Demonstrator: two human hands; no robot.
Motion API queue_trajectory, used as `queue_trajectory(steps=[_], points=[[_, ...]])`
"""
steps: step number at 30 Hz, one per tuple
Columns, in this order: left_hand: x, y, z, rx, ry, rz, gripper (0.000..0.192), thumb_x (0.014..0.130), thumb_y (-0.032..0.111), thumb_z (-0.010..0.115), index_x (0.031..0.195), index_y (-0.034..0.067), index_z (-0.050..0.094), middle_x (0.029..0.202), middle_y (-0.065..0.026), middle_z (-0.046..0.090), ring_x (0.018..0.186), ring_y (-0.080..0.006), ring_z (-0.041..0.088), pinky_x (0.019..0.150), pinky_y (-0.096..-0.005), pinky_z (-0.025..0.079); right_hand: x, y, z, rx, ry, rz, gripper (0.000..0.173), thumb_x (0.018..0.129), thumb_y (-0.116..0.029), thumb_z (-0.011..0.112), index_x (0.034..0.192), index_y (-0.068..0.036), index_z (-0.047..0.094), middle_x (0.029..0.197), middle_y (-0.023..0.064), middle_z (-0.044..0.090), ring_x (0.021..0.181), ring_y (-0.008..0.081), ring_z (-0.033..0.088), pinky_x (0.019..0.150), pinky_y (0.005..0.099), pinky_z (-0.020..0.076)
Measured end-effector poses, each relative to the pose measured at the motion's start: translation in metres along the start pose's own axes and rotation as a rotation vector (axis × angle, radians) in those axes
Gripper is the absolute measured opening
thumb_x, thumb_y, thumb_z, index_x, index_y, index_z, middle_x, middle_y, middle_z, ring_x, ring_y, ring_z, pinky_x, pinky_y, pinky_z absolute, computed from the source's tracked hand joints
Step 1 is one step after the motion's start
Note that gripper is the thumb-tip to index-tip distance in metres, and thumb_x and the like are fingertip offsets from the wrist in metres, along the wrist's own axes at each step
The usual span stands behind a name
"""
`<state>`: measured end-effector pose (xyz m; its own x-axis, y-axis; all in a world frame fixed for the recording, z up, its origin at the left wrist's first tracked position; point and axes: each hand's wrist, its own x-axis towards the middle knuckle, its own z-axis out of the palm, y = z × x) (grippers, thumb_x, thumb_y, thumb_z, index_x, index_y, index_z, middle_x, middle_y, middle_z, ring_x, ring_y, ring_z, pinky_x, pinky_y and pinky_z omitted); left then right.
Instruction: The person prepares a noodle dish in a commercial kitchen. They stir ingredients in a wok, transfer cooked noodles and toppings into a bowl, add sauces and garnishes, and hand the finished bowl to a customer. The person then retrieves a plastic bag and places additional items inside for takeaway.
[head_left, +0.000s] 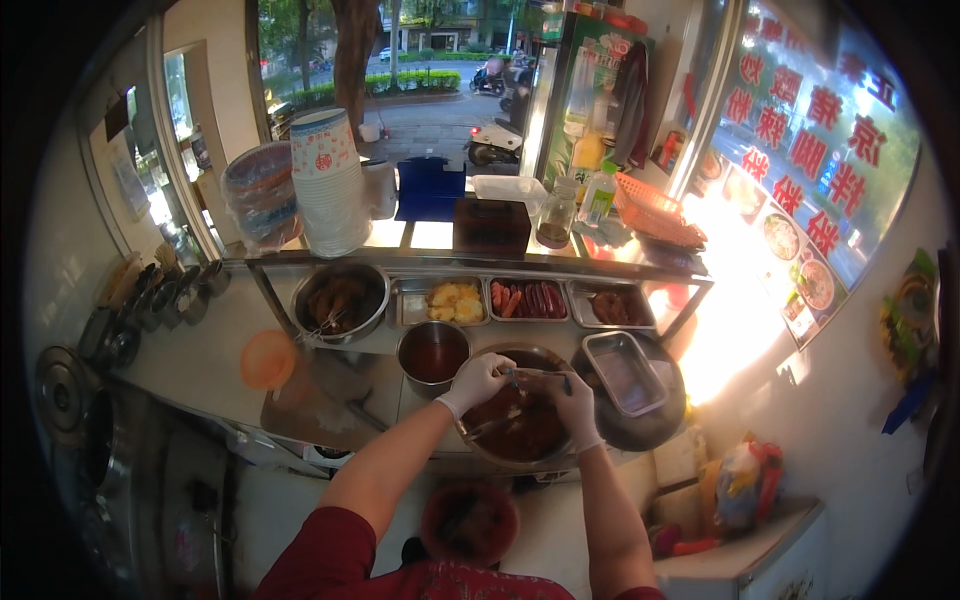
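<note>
Both my hands wear thin whitish gloves and are raised over a wide metal pot (517, 442) of dark brown liquid. My left hand (480, 382) pinches one end of a small brownish item (534, 381), with a bit of blue at its fingertips. The item's other end is at my right hand (577, 409), where a dark blue-green bit also shows. Exactly what the item is, I cannot tell. Beneath my hands, pale bits and a utensil's handle (487, 429) show in the pot. A smaller steel pot (433, 354) of reddish-brown liquid stands beside my left hand.
Behind the pots stand a bowl of brown meat (337, 304) with tongs, a tray of fried eggs (455, 301), sausages (529, 300) and more meat (611, 307). An empty metal tray (625, 373) lies at right. Left are a cutting board (322, 412), cleaver (366, 411) and orange bowl (268, 360).
</note>
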<state>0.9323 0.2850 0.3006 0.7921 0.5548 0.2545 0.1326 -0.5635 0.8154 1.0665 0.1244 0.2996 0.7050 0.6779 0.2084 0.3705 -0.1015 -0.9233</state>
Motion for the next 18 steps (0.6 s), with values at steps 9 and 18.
queue_trajectory(steps=[9,18], points=[[0.001,-0.012,0.002,0.015,0.08,0.104,0.018,0.08,0.02,0.068,0.089,0.004,0.068,0.083,-0.0138,0.064,0.076,-0.0304,0.063,0.068,-0.0367,0.049,-0.003,-0.029,0.011,-0.065,0.018,-0.11,0.025,0.08,-0.015,0.069,0.098,0.001,0.065,0.084,0.0119,0.068,0.08,0.0164,0.064,0.074,0.0283,0.0494],[-0.003,-0.014,0.003,-0.245,0.106,-0.057,0.012,0.083,0.013,0.062,0.089,0.005,0.068,0.084,-0.0131,0.066,0.076,-0.0245,0.065,0.068,-0.0334,0.049,0.006,-0.015,0.016,0.011,-0.01,-0.036,0.028,0.079,-0.02,0.071,0.094,0.004,0.066,0.081,0.0114,0.068,0.076,0.016,0.064,0.071,0.0291,0.0497]])
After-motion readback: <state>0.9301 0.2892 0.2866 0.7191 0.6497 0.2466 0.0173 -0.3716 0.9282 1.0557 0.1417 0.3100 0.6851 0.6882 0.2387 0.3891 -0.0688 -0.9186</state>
